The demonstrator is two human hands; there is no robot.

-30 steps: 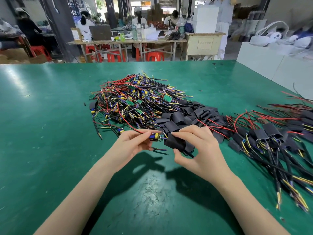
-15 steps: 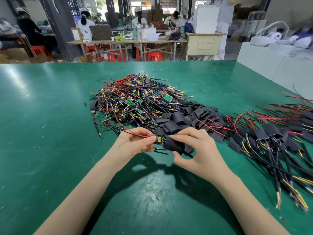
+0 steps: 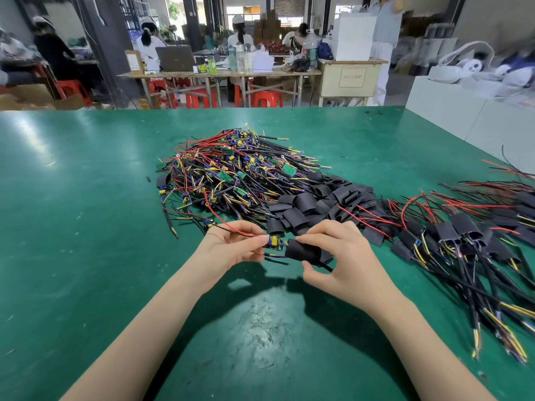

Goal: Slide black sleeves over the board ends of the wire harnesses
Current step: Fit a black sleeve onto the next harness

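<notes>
Sleeving a board over the green desk (image 3: 86,227).
Left hand (image 3: 231,250) pinching small board (image 3: 274,242); right hand (image 3: 341,256) gripping soft black tubular sleeve (image 3: 302,250).

Factory assembly floor, green worktable (image 3: 86,227), heaped wire harnesses (image 3: 231,180), capped workers (image 3: 147,39) at benches

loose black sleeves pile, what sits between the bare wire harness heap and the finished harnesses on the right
In the head view, the loose black sleeves lie between the bare harness heap and the sleeved harnesses, overlapping both edges.
</notes>
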